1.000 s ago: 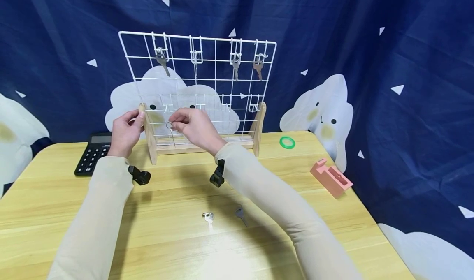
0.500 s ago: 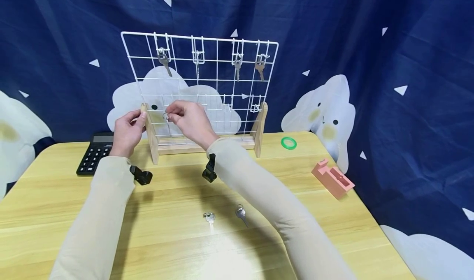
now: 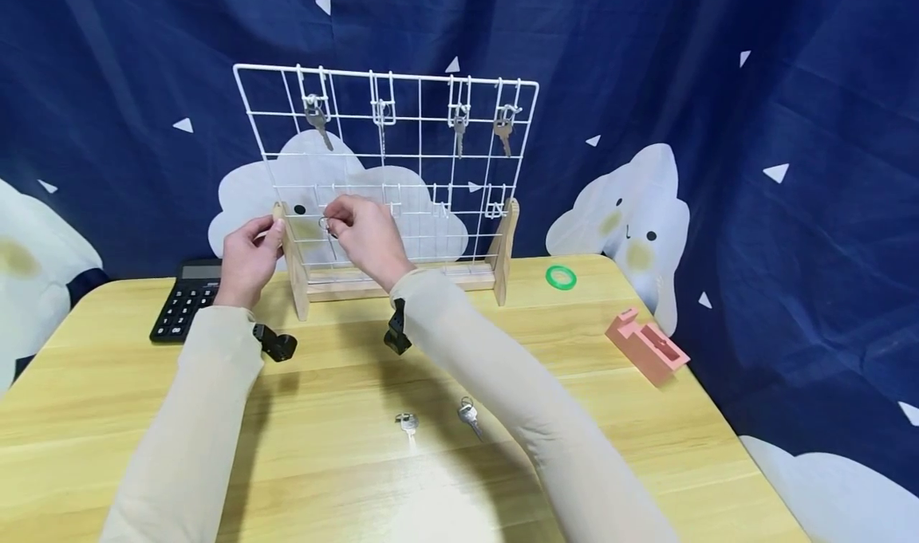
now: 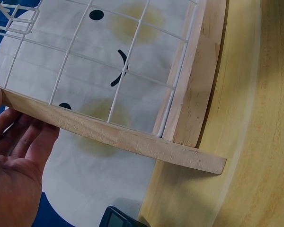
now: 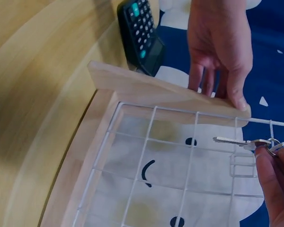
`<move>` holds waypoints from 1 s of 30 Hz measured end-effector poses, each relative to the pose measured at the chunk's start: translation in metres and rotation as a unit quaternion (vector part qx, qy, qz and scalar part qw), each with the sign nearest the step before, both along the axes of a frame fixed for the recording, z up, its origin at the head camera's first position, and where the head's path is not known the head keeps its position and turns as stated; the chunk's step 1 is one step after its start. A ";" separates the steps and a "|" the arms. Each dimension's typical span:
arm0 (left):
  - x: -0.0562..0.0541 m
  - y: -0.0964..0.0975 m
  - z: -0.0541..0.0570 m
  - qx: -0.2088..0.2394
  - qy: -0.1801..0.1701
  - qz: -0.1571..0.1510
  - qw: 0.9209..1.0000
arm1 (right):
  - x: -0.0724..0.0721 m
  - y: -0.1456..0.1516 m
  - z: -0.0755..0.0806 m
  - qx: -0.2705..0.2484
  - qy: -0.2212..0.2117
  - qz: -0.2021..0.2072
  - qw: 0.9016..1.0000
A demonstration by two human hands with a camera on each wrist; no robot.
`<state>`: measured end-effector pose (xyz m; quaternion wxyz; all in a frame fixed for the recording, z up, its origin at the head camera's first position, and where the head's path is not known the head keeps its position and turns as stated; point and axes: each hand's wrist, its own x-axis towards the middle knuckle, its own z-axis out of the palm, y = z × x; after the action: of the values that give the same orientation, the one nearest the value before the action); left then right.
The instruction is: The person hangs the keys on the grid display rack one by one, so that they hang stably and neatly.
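Note:
My left hand [image 3: 246, 262] grips the top of the left wooden upright [image 3: 290, 260] of a white wire grid rack [image 3: 420, 157]. In the left wrist view the fingers lie behind that upright [image 4: 109, 130], with the thumb at its end. My right hand [image 3: 372, 238] pinches a silver key [image 5: 239, 141] by its head and ring, just in front of the grid near the lower left hook [image 5: 244, 165]. Keys hang from the upper row hooks, such as the key [image 3: 317, 120] at the left. Two more keys, a shiny key [image 3: 409, 423] and another key [image 3: 469, 415], lie on the table.
A black calculator [image 3: 188, 302] sits behind my left forearm. To the right are a green ring [image 3: 561, 277] and a pink holder block [image 3: 644, 345] near the edge of the wooden table [image 3: 323, 463]. A dark blue curtain [image 3: 589, 64] hangs behind the rack.
My right hand has moved slightly left and up with the key, nearer the lower left hook, and its forearm has swung left. The left hand stays on the upright.

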<state>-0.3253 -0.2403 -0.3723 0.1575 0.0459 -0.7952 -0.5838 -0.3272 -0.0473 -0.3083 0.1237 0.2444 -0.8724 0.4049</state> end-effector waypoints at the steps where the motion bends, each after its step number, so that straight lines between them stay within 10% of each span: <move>1: 0.001 0.000 0.000 -0.002 0.000 0.000 1.000 | -0.001 0.000 -0.001 0.001 0.001 -0.002 1.000; 20: 0.000 -0.001 -0.002 -0.001 0.004 0.003 1.000 | 0.009 0.010 -0.010 0.037 0.054 -0.009 0.998; 30: 0.000 0.000 -0.003 0.009 0.018 0.005 1.000 | 0.024 0.029 -0.010 0.021 0.020 0.061 0.998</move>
<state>-0.3257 -0.2401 -0.3750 0.1740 0.0407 -0.7867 -0.5908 -0.3030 -0.0179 -0.3182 0.1113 0.3082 -0.8613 0.3883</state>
